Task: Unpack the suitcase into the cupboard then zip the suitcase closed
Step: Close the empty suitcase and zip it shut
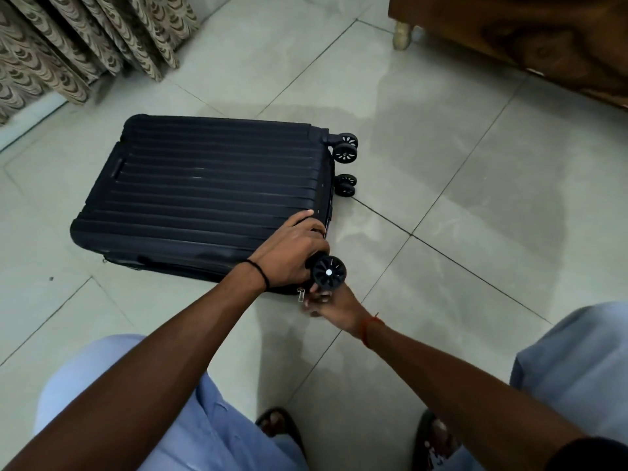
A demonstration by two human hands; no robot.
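**Head view: two hands working at the corner of a closed suitcase**

Head camera is looking down at a dark ribbed hard-shell suitcase lying flat on a pale tiled floor, lid down, wheels pointing right. The left hand is curling over the near right corner, fingers wrapping the shell edge just above the nearest wheel. The right hand is reaching in below that wheel, fingertips bunching close beside a small silver zip pull at the corner seam; whether it is actually pinching the pull cannot be told, as blur and the wheel are hiding the contact.

Judging from this, the zipping step is in hand. To do it well, the left hand should be pressing the two shell halves together so the teeth meet, while the right draws the pull steadily along the seam, easing round the corner rather than tugging. A patterned curtain is hanging at upper left; a wooden cupboard base is standing at upper right.
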